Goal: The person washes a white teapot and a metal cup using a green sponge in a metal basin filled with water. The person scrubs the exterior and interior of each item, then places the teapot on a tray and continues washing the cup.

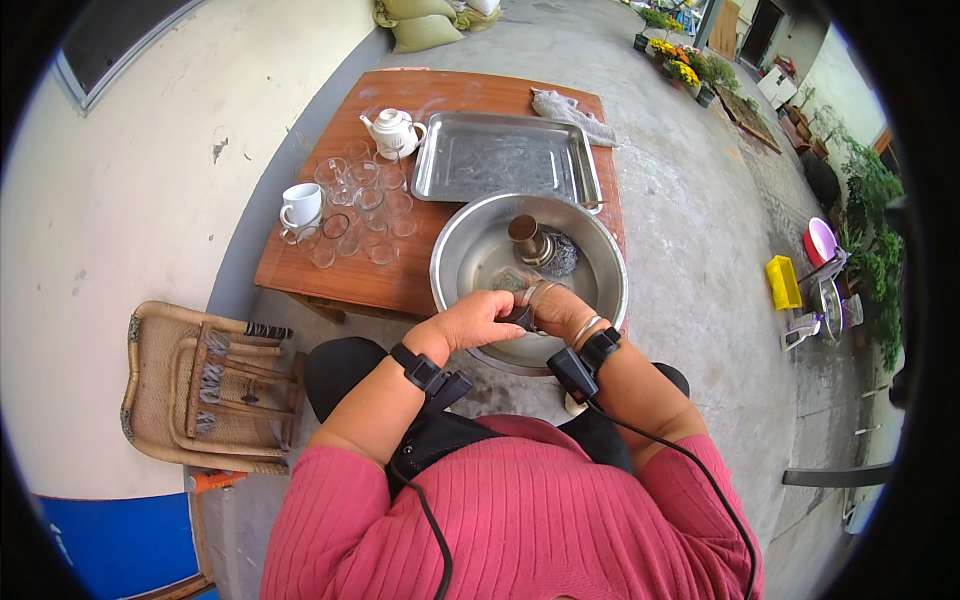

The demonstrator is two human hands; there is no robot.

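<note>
Both hands are together over the near side of a wide stainless-steel basin (450, 259). My left hand (472, 319) grips a small dark-rimmed object (526, 318) from the left, thumb pointing right. From the other side my right hand (561, 309) closes on the same object; the fingers hide most of it, and I cannot tell its exact kind. Just beyond the fingers a clear, glass-like piece (511, 280) shows in the basin. A brown metal-looking cylinder (526, 232) with a stepped base stands farther in, beside a grey wire scourer (564, 259).
The basin is at the right front of a wooden table (420, 296). A steel tray (502, 161) lies behind it, a grey cloth (574, 112) at the far right corner. Several glass cups (367, 199), a white mug (303, 204) and a teapot (393, 135) stand left. A folded wicker chair (161, 382) leans nearby.
</note>
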